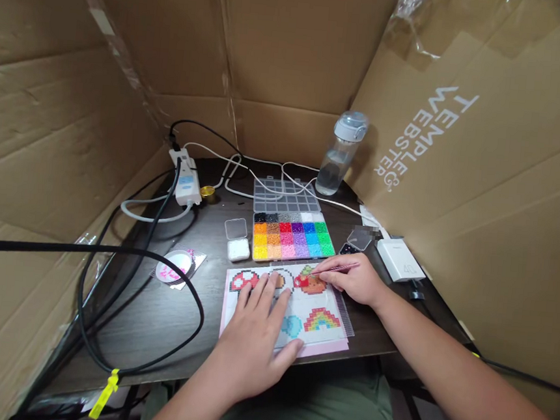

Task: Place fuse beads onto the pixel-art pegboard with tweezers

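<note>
My left hand [259,335] lies flat with fingers spread on a pixel pattern sheet [257,276], which shows a mushroom, a rainbow and other small pictures. Between the fingers of my right hand [356,279] is a thin pair of reddish tweezers [336,268]. Their tips point left over the red and green picture at the sheet's upper right; whether a bead is in them is too small to tell. Behind the sheet stands an open bead box [293,237] with compartments of many colours. A pink sheet [331,350] shows under the pattern.
A small white bead case [238,250] and another case with dark beads [349,249] flank the box. At left are a round dish with pink pieces [174,267], a power strip [185,177] and looping black cable [202,314]. A water bottle [339,156] and white charger [400,260] stand right.
</note>
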Demonstrator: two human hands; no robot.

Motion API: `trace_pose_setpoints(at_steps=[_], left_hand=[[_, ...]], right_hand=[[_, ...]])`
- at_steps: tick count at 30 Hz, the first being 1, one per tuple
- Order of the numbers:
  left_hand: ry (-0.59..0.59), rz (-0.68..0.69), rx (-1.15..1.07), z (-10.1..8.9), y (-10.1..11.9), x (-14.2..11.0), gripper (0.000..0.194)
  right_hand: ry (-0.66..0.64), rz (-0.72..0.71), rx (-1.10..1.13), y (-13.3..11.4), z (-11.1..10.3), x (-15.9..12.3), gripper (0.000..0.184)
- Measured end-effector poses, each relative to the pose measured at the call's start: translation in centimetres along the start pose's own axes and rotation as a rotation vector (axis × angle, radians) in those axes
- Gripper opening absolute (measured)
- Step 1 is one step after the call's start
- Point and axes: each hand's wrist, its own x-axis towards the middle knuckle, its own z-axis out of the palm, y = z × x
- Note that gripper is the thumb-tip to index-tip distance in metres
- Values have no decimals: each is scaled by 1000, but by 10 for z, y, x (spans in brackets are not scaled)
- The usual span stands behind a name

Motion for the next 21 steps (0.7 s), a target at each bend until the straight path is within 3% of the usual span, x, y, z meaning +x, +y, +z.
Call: trace_pose_setpoints(at_steps=[21], left_hand=[[5,12,-18,-2,1,0,70]], right_hand=[[16,59,6,-5,2,0,19]])
